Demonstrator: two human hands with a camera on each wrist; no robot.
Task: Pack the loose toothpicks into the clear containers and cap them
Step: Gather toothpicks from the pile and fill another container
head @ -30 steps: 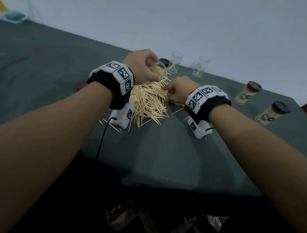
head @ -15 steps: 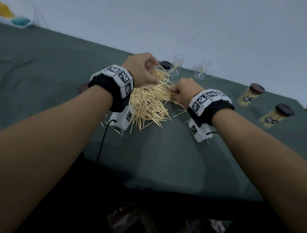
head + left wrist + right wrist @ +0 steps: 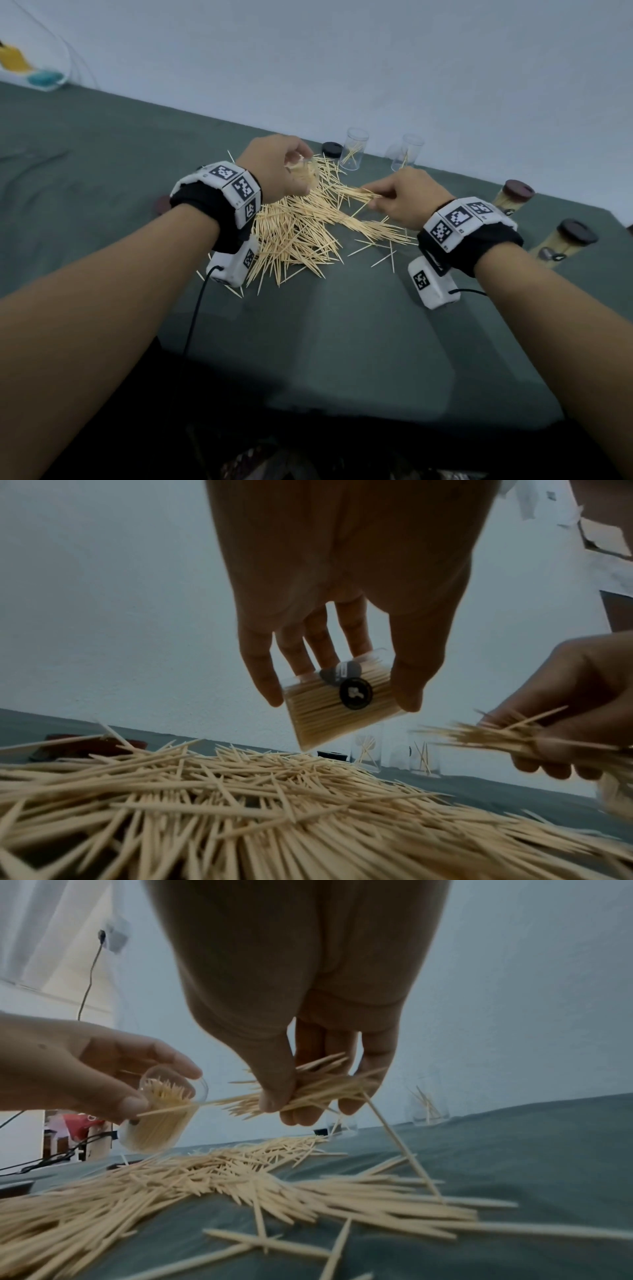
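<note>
On the desk (image 3: 102, 171) the toothpick pile (image 3: 301, 233) lies centre; the left hand (image 3: 274, 168) grips a nearly full container (image 3: 339, 699) above it; the right hand (image 3: 407, 198), just risen, pinches a bundle (image 3: 308, 1093) ready to insert

Bare forearms wear black wristbands (image 3: 219, 212) topped with white marker-printed blocks, with white camera boxes (image 3: 432, 284) and black cables beneath.

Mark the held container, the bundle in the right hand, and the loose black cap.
container (image 3: 339, 710): left wrist view, clear side wall.
bundle (image 3: 318, 1093): right wrist view, mid-length.
black cap (image 3: 332, 149): head view, top face.
</note>
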